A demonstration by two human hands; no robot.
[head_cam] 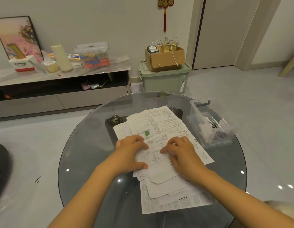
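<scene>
Both bare forearms reach in from the near edge over a round glass table [87, 153], where a loose pile of printed papers [161, 122] runs from the near side toward the middle, its sheets overlapping at odd angles. The hands sit side by side on the middle of the pile. The left hand [131, 152] has its fingers bent, with the tips down on a narrow top sheet [155, 155] and the thumb lying at that sheet's left edge; whether it pinches the paper or only presses on it cannot be told. The right hand [182, 153] is half curled, its fingertips pressing the same sheet from the right and closing around nothing. A green leaf mark is printed on a paper just beyond the hands. To the right of the pile, near the table's edge, a clear plastic bin [194, 112] holds more slips of paper. On the floor beyond the table is a pale green storage box [162, 81] with an open cardboard box [166, 60] on top. Far left, a low cabinet [93, 94] carries a clear lidded box [93, 54], a cream cylinder [61, 57] and a framed picture [18, 35] that leans on the wall. A red ornament [165, 7] hangs high on that wall.
</scene>
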